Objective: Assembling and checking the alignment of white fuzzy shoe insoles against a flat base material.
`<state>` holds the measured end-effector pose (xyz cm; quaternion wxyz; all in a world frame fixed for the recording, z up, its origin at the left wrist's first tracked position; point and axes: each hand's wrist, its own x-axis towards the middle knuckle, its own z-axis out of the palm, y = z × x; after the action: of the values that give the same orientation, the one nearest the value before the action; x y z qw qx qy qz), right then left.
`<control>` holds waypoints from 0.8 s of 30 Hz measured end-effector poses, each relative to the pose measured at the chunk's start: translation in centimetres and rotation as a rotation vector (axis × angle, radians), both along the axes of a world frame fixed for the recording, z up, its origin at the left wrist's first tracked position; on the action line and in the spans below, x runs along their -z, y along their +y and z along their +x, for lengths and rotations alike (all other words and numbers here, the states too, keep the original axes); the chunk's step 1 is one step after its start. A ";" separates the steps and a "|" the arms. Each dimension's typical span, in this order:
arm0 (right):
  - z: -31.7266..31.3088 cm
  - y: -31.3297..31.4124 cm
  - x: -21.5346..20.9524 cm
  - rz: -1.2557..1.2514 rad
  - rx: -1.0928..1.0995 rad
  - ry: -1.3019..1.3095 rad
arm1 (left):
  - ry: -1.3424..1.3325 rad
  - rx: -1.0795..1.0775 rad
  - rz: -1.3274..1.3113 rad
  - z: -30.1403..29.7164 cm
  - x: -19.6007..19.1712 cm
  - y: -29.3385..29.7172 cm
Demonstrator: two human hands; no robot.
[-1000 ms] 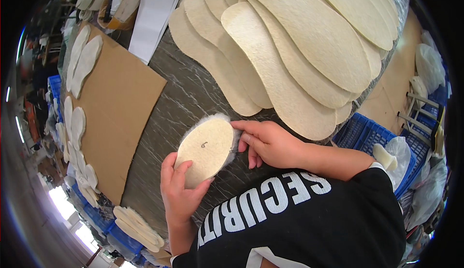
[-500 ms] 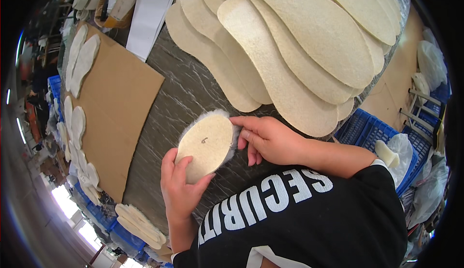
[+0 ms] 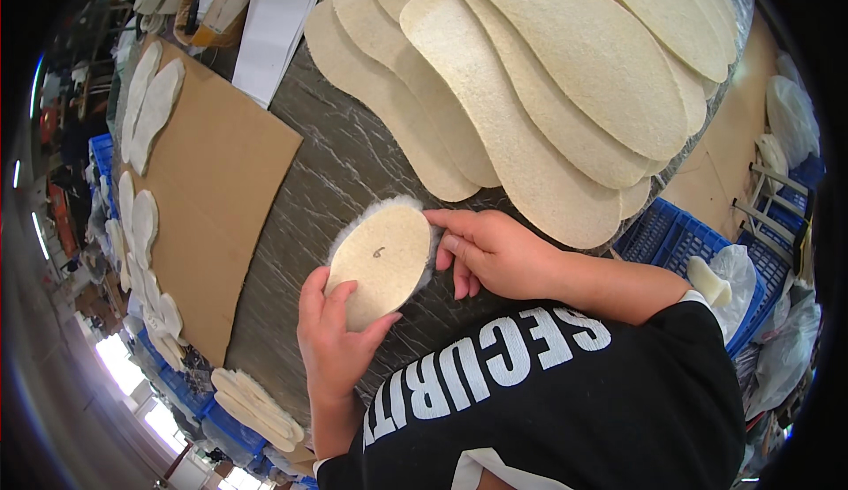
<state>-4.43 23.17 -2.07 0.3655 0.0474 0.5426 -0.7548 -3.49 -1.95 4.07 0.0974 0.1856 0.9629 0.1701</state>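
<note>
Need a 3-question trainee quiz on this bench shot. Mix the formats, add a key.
1. True or false: the brown cardboard lies to the left of the oval pad.
2. What shows around the edge of the oval pad?
A) metal rim
B) fluffy fringe
C) blue plastic
3. Which is nearer the fanned sole-shaped pieces: the left hand or the right hand?

Key: 1. True. 2. B. 3. The right hand.
</note>
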 end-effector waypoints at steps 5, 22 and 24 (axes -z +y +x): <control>0.4 0.0 -0.1 0.016 0.054 -0.018 | 0.001 0.006 -0.031 -0.1 0.0 0.3; 1.8 -0.3 0.7 -0.082 0.195 -0.037 | -0.002 -0.021 -0.049 0.2 -0.3 0.7; 1.9 -0.3 0.9 -0.223 0.223 -0.109 | -0.001 -0.012 -0.060 0.2 -0.2 0.7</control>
<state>-2.50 22.82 -3.01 0.3112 0.1073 0.4261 -0.8427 -3.26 -1.27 4.32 0.1024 0.1767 0.9686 0.1421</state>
